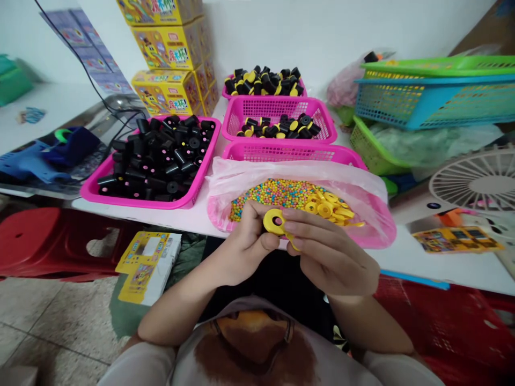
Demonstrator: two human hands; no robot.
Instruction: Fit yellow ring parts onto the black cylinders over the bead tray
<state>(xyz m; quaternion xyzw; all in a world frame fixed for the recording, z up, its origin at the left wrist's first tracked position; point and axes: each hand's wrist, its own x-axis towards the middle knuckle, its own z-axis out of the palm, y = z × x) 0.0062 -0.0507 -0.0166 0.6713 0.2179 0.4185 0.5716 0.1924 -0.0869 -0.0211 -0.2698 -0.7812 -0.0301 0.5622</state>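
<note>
In front of my chest, my left hand (pixel 249 244) pinches a small black cup, mostly hidden by the fingers. Across its mouth sits a yellow ring piece (pixel 270 224) with a pink bead showing inside the dark hole. My right hand (pixel 333 252) has its fingers closed on the right side of this yellow piece, and a bit of yellow shows below the fingertips. Just beyond the hands, a pink basket lined with a plastic bag (pixel 346 179) holds many small coloured beads (pixel 277 190) and a heap of yellow ring pieces (pixel 332 206).
A pink basket (pixel 192 199) of black cups stands at left. Behind, two pink baskets (pixel 328 120) hold black cups with yellow caps. Yellow boxes (pixel 167 48) are stacked at the back. Green and blue baskets (pixel 402 104) and a fan (pixel 478 179) are at right; a red stool (pixel 52 236) stands left.
</note>
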